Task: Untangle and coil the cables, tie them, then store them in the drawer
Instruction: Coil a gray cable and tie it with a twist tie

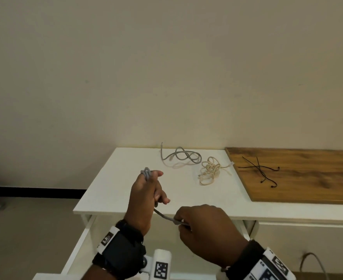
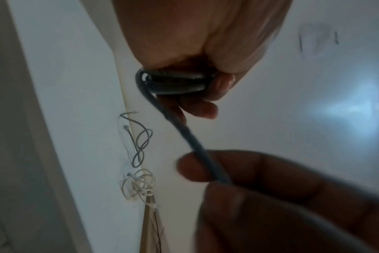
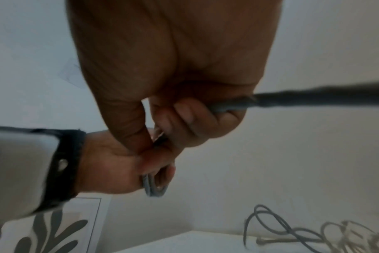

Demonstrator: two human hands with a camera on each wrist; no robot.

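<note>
My left hand (image 1: 146, 190) holds a coil of grey cable (image 1: 146, 172) wound lengthwise round its fingers, above the front of the white table (image 1: 110, 190). In the left wrist view the coil (image 2: 175, 82) sits under the curled fingers. A free strand (image 1: 163, 215) runs from the coil down to my right hand (image 1: 205, 229), which grips it in a fist near the table's front edge. The right wrist view shows the strand (image 3: 234, 106) passing through the curled fingers. A second grey cable (image 1: 181, 156) and a tangled cream cable (image 1: 210, 170) lie loose at the back of the table.
A wooden board (image 1: 308, 178) lies on the table's right part with several thin black ties (image 1: 261, 168) on it. An open white drawer (image 1: 79, 245) stands below the table front. Another cable (image 1: 312, 263) loops on the floor at lower right.
</note>
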